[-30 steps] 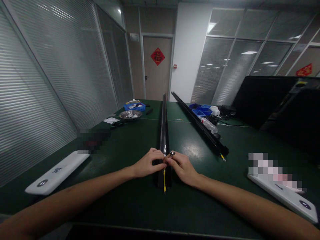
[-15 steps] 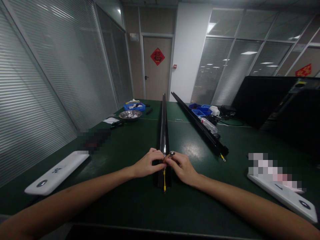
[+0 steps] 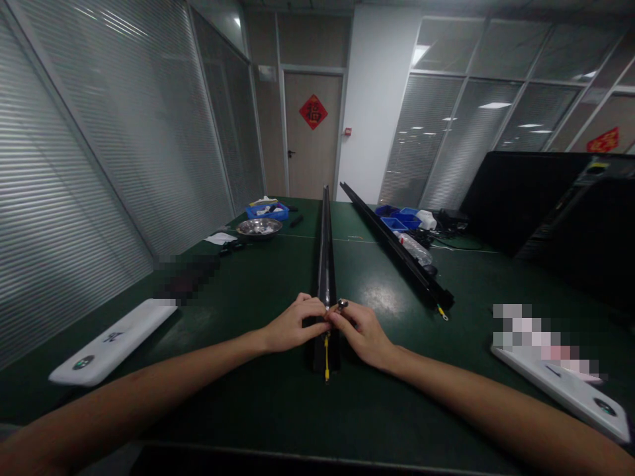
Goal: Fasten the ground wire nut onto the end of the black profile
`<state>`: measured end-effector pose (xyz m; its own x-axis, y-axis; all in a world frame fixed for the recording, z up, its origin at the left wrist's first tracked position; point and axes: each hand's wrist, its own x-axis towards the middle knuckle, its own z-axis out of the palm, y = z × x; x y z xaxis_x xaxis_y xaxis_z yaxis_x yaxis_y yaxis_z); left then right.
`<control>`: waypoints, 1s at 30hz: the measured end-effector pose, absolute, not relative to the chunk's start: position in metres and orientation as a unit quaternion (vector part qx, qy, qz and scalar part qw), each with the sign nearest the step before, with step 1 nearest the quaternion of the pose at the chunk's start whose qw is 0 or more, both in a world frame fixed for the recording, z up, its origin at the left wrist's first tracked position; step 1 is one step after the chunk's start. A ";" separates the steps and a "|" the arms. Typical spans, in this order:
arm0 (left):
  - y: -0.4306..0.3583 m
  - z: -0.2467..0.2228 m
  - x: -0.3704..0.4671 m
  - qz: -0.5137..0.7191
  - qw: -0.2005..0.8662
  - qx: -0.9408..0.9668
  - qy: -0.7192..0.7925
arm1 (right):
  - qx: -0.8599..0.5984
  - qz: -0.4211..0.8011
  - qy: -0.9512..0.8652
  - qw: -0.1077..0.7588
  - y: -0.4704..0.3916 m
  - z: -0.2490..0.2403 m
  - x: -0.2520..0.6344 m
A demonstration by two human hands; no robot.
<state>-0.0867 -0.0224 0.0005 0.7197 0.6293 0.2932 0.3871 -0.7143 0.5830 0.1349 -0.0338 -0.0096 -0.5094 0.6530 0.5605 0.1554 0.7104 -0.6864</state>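
A long black channel-shaped rail (image 3: 325, 254) lies lengthwise down the middle of the table. My left hand (image 3: 300, 322) reaches in from its left side, thumb and fingers closed in a pinch over the rail's near end. From the other side my right hand (image 3: 364, 330) pinches at the same spot, its fingertips meeting those of the left. A small shiny metal piece (image 3: 342, 304) shows at the right index finger. What lies between the fingertips is hidden. Just below them a yellow wire (image 3: 327, 357) with a terminal at its tip hangs toward me.
A second black rail (image 3: 397, 244) lies slanted at right, with a yellow wire lug (image 3: 442, 313) at its end. Farther off are a metal bowl (image 3: 258, 229), a blue tray (image 3: 268, 212) and blue bins (image 3: 404, 218). White devices (image 3: 112, 344) flank both arms. A dark panel (image 3: 526, 205) stands right.
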 end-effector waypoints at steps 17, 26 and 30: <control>-0.024 0.003 -0.087 0.245 0.250 0.891 0.288 | -0.239 0.285 -0.820 0.435 -0.033 -0.010 0.135; -0.023 0.002 -0.087 0.238 0.244 0.894 0.290 | -0.238 0.289 -0.823 0.427 -0.032 -0.013 0.135; -0.023 0.002 -0.087 0.238 0.242 0.894 0.292 | -0.236 0.284 -0.825 0.428 -0.032 -0.012 0.134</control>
